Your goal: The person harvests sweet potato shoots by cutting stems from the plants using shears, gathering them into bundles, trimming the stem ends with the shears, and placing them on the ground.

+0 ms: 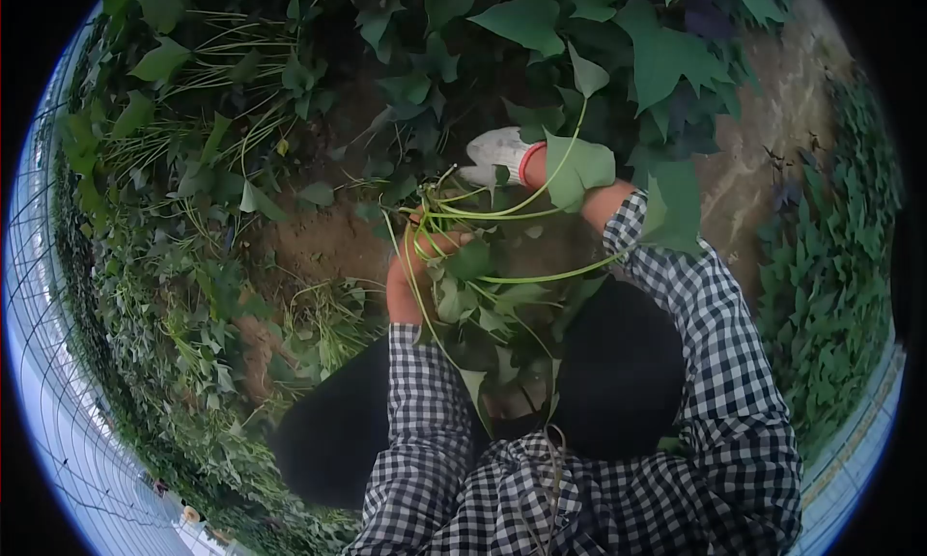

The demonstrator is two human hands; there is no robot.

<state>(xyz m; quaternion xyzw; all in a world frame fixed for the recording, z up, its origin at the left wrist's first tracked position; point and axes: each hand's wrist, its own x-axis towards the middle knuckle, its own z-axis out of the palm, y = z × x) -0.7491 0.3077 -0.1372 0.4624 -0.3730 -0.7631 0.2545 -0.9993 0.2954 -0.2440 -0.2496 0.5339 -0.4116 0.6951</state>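
Observation:
My left hand (432,246), bare, is closed around a bunch of long green sweet potato stems (502,213) in the middle of the view. Their leaves (579,170) spread out to the right and hang down over my lap. Just up and to the right of the bunch is my right hand (500,156), in a white glove with a red cuff edge. Its fingers look curled together beside the low foliage. Whatever lies between them is hidden.
Sweet potato plants (657,54) with broad lobed leaves grow ahead of me. Bare-looking stems (232,83) stand at upper left. Brown soil (323,237) shows between rows, and a dirt path (763,141) runs on the right. My dark-clad knees (623,372) are close below.

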